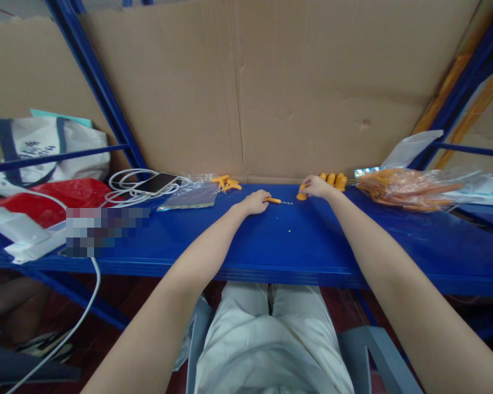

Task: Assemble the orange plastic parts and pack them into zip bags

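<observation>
Head view: nearest, the blue front edge of the table point(290, 254), lap below it. Between the forearms, working room across blue surface, a few pale specks on it. Left hand point(255, 202): fingers closed on one end of an orange ribbed rod point(275, 201), metal coil point(286, 203) at its other end, pointing right. Right hand point(315, 187), past the coil: fingers pinching an orange flared cap point(301, 194). Orange pieces point(340, 181) stand in a row beside it; bagged orange parts point(411, 189) farther right. Cardboard point(279, 87) backs everything.
</observation>
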`<action>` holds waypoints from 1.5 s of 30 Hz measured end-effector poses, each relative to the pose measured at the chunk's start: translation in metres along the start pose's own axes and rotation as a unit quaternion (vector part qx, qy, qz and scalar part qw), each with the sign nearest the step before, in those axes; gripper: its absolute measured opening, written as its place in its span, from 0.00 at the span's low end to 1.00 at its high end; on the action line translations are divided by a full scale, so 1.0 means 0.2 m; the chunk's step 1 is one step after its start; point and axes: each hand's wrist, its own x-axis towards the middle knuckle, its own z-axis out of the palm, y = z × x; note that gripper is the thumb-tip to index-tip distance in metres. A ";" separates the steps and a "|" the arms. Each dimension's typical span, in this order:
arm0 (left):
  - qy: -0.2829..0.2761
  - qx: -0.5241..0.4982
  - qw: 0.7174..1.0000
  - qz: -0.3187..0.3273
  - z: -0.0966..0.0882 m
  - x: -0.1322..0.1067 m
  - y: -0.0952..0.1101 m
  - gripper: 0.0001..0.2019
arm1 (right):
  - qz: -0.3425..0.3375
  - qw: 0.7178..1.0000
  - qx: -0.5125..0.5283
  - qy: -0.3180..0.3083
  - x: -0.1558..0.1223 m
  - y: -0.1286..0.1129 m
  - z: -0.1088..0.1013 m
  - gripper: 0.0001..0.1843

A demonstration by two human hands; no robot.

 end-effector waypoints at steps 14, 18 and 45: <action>-0.029 0.002 0.992 -0.123 -0.12 -0.08 0.06 0.17 | -0.044 0.990 -0.123 -0.047 -0.06 -0.09 0.04 0.14; -0.016 -0.003 0.991 -0.136 -0.12 -0.08 0.06 0.15 | -0.057 0.974 -0.220 -0.002 -0.08 -0.08 0.02 0.18; -0.016 -0.044 0.985 -0.165 -0.14 -0.10 0.08 0.15 | -0.154 0.981 -0.109 -0.040 -0.05 -0.11 0.05 0.22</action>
